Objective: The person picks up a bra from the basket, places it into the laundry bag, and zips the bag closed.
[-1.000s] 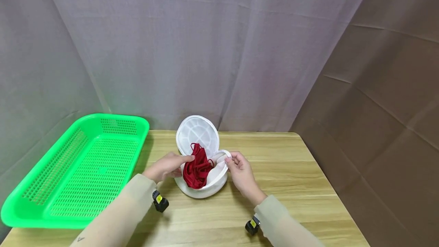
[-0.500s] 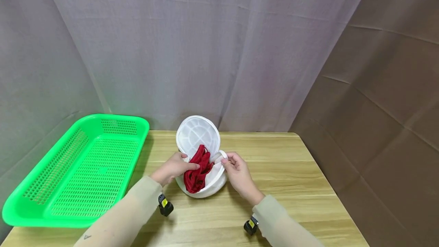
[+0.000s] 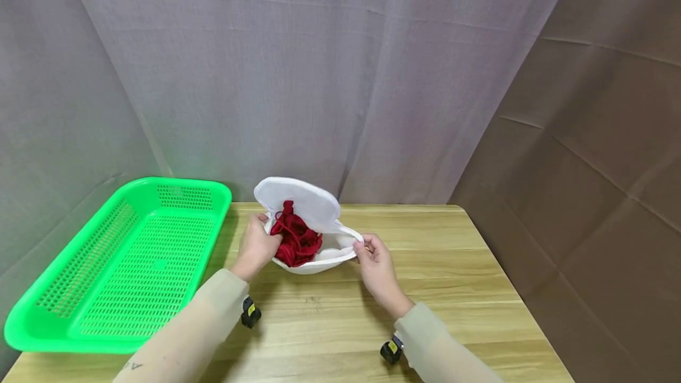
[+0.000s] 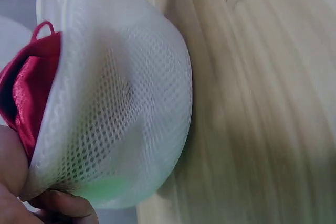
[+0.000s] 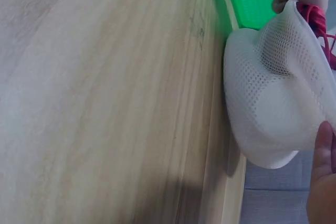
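A white mesh laundry bag [image 3: 311,268] with its round lid [image 3: 300,197] folded back stands between my hands. Dark red satiny clothing with thin straps [image 3: 297,241] lies bunched in its mouth, toward the left side, one end leaning on the lid. My left hand [image 3: 256,247] pinches the bag's left rim between thumb and fingers, right beside the red cloth. On the other side, my right hand [image 3: 378,268] pinches the right rim. The left wrist view shows the mesh wall [image 4: 126,103] bulging below the rim; in the right wrist view the thumb [image 5: 323,148] lies against the mesh.
A green perforated plastic basket [image 3: 159,265] takes up the left of the wooden table [image 3: 330,336]. Grey curtain [image 3: 319,75] hangs behind the table's back edge, and brown cloth [image 3: 596,194] closes off the right side.
My left hand has gone from the red clothing to the bag's left rim. The bag's mouth is pulled wider and its front edge has risen; the lid has tipped left. My right hand keeps its hold.
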Tool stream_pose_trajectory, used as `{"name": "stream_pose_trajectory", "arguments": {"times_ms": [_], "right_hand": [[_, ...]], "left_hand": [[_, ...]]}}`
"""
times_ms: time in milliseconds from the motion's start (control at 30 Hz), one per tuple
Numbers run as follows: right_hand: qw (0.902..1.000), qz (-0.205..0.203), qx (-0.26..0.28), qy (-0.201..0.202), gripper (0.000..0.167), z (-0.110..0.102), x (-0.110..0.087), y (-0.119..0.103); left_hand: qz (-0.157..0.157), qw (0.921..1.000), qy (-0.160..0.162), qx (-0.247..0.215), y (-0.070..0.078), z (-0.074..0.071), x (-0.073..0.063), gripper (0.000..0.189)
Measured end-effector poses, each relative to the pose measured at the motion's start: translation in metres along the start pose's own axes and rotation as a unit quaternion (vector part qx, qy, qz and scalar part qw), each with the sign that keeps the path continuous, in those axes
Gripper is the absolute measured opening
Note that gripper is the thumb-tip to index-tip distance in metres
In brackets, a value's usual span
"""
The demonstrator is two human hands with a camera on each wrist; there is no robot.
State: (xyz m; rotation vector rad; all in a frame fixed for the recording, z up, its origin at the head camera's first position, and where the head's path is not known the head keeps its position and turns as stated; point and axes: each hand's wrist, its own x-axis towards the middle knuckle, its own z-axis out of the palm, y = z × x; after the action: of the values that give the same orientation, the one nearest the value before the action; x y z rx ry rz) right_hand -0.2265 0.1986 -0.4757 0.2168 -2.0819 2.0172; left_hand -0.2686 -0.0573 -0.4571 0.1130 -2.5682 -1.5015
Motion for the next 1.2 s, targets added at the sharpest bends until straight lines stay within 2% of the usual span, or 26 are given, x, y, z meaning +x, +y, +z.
{"name": "stream_pose_trajectory", "arguments": {"times_ms": [100,167,267,367,500,700,800,1000,1100,1200], "right_hand": [[0.9996,0.026,-0.008,0.013,0.015,0.000,0.000,0.000],[0.9987,0.046,-0.007,0.018,0.014,0.001,0.000,-0.001],[0.9971,0.071,-0.015,0.022,0.014,0.003,0.001,-0.002],[0.9961,0.082,-0.023,0.023,0.014,0.005,0.003,-0.003],[0.9955,0.089,-0.031,0.014,0.017,0.006,0.005,-0.004],[0.9944,0.097,-0.041,-0.004,0.021,0.008,0.006,-0.005],[0.9941,0.095,-0.051,-0.007,0.022,0.007,0.006,-0.004],[0.9923,0.103,-0.069,0.006,0.021,0.008,0.006,-0.004],[0.9895,0.129,-0.063,0.015,0.022,0.010,0.006,-0.005],[0.9853,0.166,-0.039,0.002,0.028,0.015,0.004,-0.008]], "left_hand": [[0.020,0.9984,-0.004,0.052,-0.001,-0.009,0.005,0.050],[0.037,0.9943,-0.018,0.098,0.001,-0.015,0.008,0.047],[0.056,0.9831,-0.053,0.166,0.005,-0.024,0.010,0.044],[0.064,0.9755,-0.103,0.183,0.008,-0.028,0.010,0.046],[0.064,0.9731,-0.150,0.163,0.010,-0.028,0.007,0.047],[0.050,0.9740,-0.178,0.131,0.013,-0.032,0.004,0.047],[0.044,0.9735,-0.201,0.100,0.013,-0.037,0.004,0.045],[-0.004,0.9707,-0.239,0.026,0.012,-0.044,0.001,0.039],[-0.027,0.9675,-0.251,-0.015,0.010,-0.044,-0.001,0.038],[-0.041,0.9648,-0.257,-0.039,0.008,-0.043,-0.003,0.045]]}}
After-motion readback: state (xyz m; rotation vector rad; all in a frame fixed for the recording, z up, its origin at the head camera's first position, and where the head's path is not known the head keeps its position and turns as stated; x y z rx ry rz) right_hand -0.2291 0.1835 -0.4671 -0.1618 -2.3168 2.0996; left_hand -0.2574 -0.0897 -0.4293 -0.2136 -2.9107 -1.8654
